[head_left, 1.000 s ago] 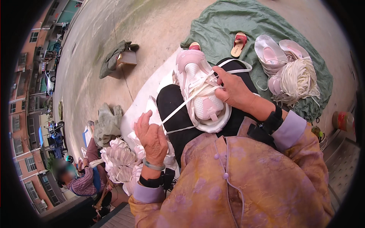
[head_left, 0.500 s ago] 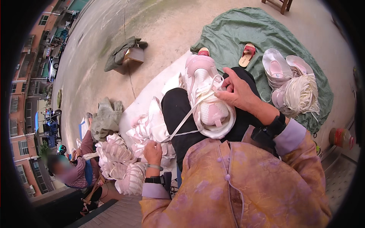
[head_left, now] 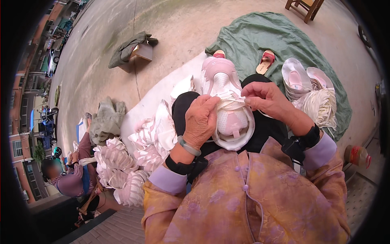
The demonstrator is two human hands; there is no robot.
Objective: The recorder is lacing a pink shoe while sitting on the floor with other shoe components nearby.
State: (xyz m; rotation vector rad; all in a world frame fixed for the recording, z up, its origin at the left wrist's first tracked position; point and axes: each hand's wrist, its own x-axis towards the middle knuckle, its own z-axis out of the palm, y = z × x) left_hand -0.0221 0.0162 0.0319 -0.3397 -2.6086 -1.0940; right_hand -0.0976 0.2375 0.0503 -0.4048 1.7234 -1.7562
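A pink and white sneaker upper [head_left: 231,122] rests across my lap on dark trousers, its rounded toe pointing away from me. White shoelace [head_left: 230,105] crosses its middle in bands. At the left edge of the lacing, my left hand [head_left: 200,120] is closed, thumb and fingers pinching the lace. My right hand [head_left: 268,99] pinches the lace at the right edge, fingertips together and palm turned down. The exact grip of both fingertips is partly hidden.
Stacked pink and white uppers [head_left: 136,189] lie at the left, by a seated person [head_left: 75,183]. On the green sheet [head_left: 260,34] are red sandals [head_left: 266,62], more uppers [head_left: 295,77] and a bundle of white laces [head_left: 319,109]. A plastic bottle [head_left: 357,156] stands at right.
My left hand has come up from the lower left to the sneaker upper. The lace end that stretched toward it is now gathered at the lacing. My right hand has turned and pinches there too.
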